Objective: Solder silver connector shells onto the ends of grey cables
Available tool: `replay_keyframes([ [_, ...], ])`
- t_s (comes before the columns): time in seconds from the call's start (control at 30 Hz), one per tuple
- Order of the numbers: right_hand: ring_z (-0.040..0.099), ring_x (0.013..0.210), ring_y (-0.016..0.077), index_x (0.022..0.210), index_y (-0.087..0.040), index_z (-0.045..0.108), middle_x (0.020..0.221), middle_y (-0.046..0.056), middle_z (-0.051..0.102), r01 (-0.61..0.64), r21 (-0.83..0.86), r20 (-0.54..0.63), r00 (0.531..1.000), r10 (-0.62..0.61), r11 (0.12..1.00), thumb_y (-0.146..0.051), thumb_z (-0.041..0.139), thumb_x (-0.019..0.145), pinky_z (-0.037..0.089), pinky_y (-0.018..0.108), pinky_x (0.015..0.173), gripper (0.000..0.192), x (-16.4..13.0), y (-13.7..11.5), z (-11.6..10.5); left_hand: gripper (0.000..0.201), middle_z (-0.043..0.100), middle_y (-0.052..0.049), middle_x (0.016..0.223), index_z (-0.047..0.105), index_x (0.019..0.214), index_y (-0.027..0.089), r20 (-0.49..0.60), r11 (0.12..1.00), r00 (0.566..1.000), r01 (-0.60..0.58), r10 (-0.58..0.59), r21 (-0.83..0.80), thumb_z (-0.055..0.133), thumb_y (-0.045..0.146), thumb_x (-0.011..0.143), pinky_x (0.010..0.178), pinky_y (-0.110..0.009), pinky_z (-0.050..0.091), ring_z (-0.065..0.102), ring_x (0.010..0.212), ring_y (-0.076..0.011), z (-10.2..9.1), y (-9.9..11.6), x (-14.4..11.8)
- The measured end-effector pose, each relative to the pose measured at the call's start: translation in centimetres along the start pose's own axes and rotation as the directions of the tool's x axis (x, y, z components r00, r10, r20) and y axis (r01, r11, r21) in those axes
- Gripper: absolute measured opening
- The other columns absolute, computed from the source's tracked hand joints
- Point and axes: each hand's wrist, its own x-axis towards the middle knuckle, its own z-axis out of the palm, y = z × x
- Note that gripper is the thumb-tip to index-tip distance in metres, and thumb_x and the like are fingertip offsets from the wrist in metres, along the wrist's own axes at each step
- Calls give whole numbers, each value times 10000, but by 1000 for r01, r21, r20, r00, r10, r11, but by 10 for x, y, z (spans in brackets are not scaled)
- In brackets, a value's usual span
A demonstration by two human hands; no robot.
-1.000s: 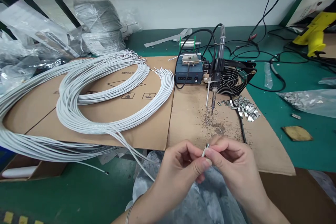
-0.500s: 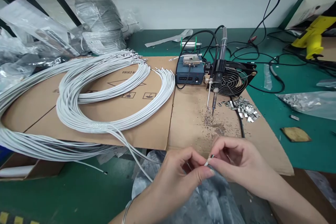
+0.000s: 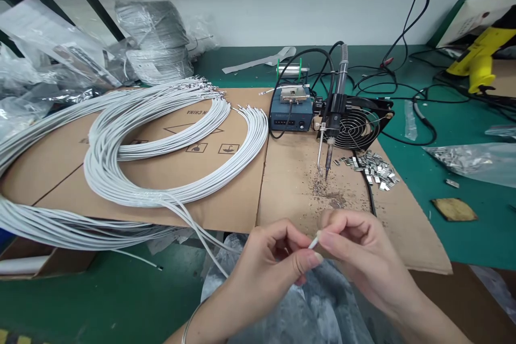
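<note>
We turned our left hand and right hand inward, nearly meeting by the near edge of the cardboard. Beyond them a soldering iron pointed tip-down, with loose metal pieces to its right and coiled white cables at left. Both hands' thumbs and fingers pinched a white cable, a short length showing between them, its end hidden at the right fingertips.

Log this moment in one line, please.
left hand: pinching white cable | right hand: pinching same cable, end hidden | ahead: soldering iron, metal pieces on cardboard
</note>
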Motion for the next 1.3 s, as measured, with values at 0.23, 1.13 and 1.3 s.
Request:
replay_keyframes([
  [0.23, 393, 532, 119, 634, -218, 623, 562, -25, 474, 155, -264, -108, 976, -188, 952, -221, 706, 718, 314, 233, 466, 118, -3, -12, -24, 284, 584, 1, 525, 587, 675, 114, 136, 972, 986, 122, -96, -202, 715, 367, 670, 380, -154, 398, 515, 377, -63, -9, -2, -2],
  [1.13, 523, 504, 118, 607, -180, 647, 558, -7, 620, 61, -188, 186, 982, -25, 980, -68, 726, 643, 363, 220, 460, 142, -1, 0, -2, 250, 564, 8, 496, 632, 687, 102, 272, 961, 958, 157, -92, -227, 636, 339, 767, 303, -105, 310, 444, 311, -20, -13, -11, 1],
  [1.3, 494, 514, 110, 633, -183, 656, 562, -11, 569, 140, 89, 141, 978, -152, 986, -98, 736, 664, 348, 218, 476, 121, 1, 22, 1, 238, 569, 6, 483, 635, 678, 100, 264, 945, 964, 122, -40, -304, 642, 321, 766, 284, -105, 322, 445, 293, -25, -9, -17, 3],
])
